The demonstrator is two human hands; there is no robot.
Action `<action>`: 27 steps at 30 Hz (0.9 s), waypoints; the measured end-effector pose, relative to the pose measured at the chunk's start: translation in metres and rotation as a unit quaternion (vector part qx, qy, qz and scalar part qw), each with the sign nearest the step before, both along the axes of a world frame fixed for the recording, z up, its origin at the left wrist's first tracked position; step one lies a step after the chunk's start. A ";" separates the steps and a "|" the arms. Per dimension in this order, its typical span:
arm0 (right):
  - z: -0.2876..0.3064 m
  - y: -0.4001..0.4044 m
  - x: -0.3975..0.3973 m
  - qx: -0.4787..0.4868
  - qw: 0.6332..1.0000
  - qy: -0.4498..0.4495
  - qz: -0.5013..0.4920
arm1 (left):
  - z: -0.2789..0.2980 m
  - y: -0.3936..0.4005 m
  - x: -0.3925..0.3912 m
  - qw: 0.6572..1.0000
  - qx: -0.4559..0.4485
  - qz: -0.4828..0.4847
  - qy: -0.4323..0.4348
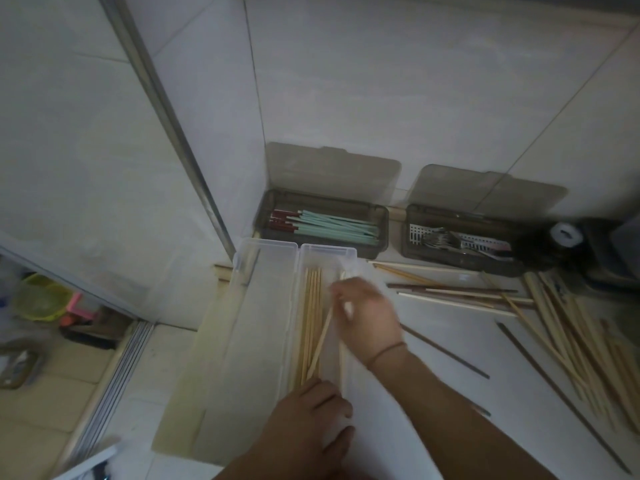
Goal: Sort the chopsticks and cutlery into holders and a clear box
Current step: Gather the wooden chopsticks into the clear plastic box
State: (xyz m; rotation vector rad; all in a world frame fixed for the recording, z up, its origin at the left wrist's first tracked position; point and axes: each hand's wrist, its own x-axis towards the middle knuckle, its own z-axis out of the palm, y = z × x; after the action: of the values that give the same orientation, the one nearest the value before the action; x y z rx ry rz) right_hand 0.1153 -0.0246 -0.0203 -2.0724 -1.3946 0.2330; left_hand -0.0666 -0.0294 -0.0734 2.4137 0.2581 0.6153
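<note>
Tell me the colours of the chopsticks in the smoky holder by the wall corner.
Pale mint green chopsticks with dark red ends, seen in the head view.

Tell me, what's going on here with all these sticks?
A person is sorting chopsticks on a white counter. The right hand holds a pale chopstick over the clear box, where several pale ones already lie side by side. The left hand rests at the box's near end. Behind it, one dark holder has green and red chopsticks, another has metal cutlery. A loose pile of chopsticks still waits on the right.
</note>
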 end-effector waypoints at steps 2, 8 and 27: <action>-0.005 -0.013 0.037 0.059 0.993 -0.012 -0.103 | 0.001 -0.001 0.000 1.000 -0.006 0.002 0.009; -0.048 -0.063 0.136 -0.236 0.944 -0.074 -0.221 | 0.002 -0.001 -0.001 1.000 0.008 -0.010 0.025; -0.077 -0.102 0.148 -0.187 0.954 -0.176 -0.155 | 0.006 -0.001 0.001 0.999 -0.005 -0.015 0.040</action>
State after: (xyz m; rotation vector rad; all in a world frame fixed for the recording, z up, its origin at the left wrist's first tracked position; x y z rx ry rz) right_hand 0.2633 -0.1270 -0.0972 -2.7211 -1.2635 -0.0104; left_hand -0.0652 -0.0303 -0.0671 2.4306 0.2576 0.5026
